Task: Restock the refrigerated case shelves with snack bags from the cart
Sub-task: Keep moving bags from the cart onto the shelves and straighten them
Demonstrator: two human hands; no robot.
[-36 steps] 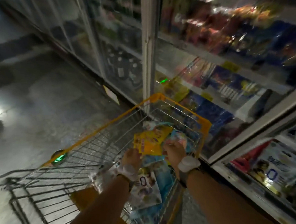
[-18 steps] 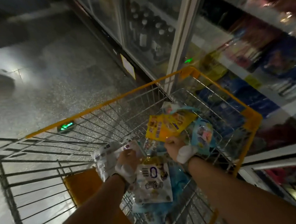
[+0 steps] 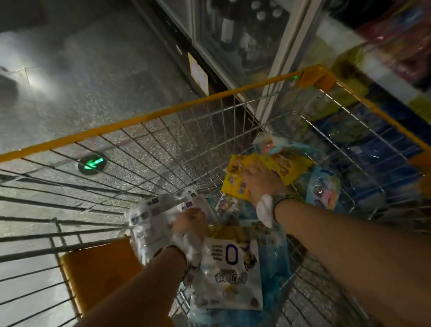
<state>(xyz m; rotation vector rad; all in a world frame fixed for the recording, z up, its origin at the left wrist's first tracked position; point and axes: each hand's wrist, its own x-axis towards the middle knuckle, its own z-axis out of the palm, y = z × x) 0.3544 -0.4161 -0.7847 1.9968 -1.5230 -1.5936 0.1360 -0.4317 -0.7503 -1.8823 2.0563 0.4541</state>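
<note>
1. There is only one view, from a wide-angle camera on the person's head; it looks forward and steeply down.
2. It is close to the cart: the wire basket fills the lower and middle part, and both forearms enter from the bottom edge.
3. The left hand and the right hand are near the centre, quite close to the lens.
4. The floor fills the upper left; the refrigerated case runs slanted along the upper right.
5. Straight lines bend toward the edges, and the right side is blurred.
</note>
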